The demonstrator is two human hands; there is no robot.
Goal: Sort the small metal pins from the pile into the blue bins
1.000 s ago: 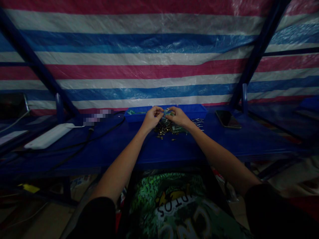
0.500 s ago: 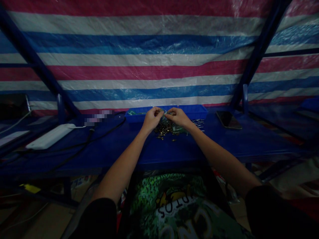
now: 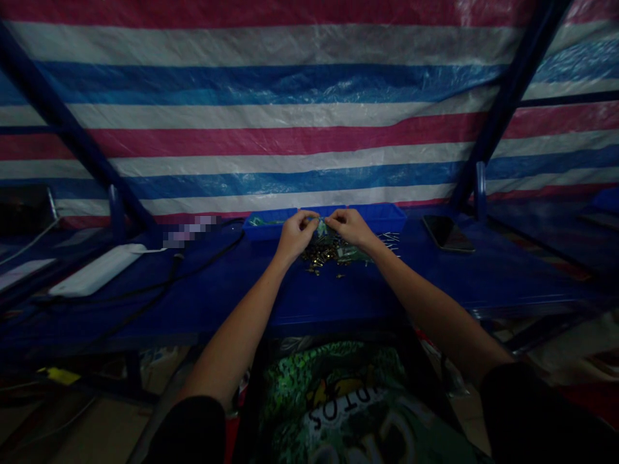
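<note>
My left hand and my right hand are close together over the front of a blue bin. Both pinch a small clear plastic bag with green on it, one at each side. Below them a pile of small brass-coloured metal parts lies on the blue table. Another greenish clear bag lies under my right hand. Thin silvery pins are spread to the right of the pile.
A black phone lies to the right. On the left are a white power bank-like block and dark cables. A striped plastic sheet hangs behind, between blue posts.
My hands have moved slightly apart, and the small bag hangs between them a little more in view. The whole view has shifted slightly.
</note>
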